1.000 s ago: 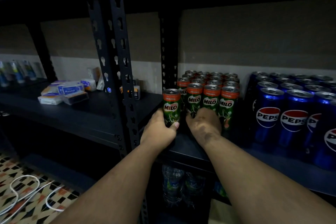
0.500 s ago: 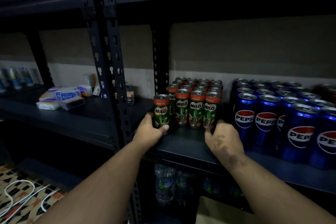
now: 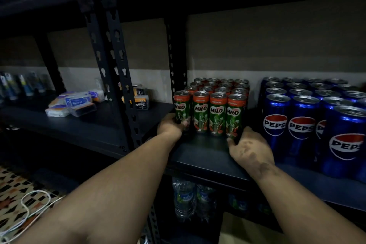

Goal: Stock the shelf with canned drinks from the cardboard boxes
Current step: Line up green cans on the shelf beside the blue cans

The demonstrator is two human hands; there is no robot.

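Observation:
A block of green and red Milo cans (image 3: 217,93) stands several rows deep on the dark shelf (image 3: 200,156). My left hand (image 3: 170,127) grips the base of the leftmost front Milo can (image 3: 182,108), which stands level with the front row. My right hand (image 3: 250,149) is at the base of the rightmost front Milo can (image 3: 236,115). Its thumb lies against the can's front and its fingers reach round the right side, out of sight.
Blue Pepsi cans (image 3: 301,125) fill the shelf just right of my right hand. A perforated black upright (image 3: 118,65) stands left of the Milo cans. Small boxes (image 3: 73,104) lie on the left shelf. Water bottles (image 3: 184,198) stand below, above a cardboard surface (image 3: 243,232). White cable (image 3: 25,210) lies on the patterned floor.
The leftmost Milo can slid back in my left hand into line with the front row. My right hand moved from the middle cans to the rightmost one.

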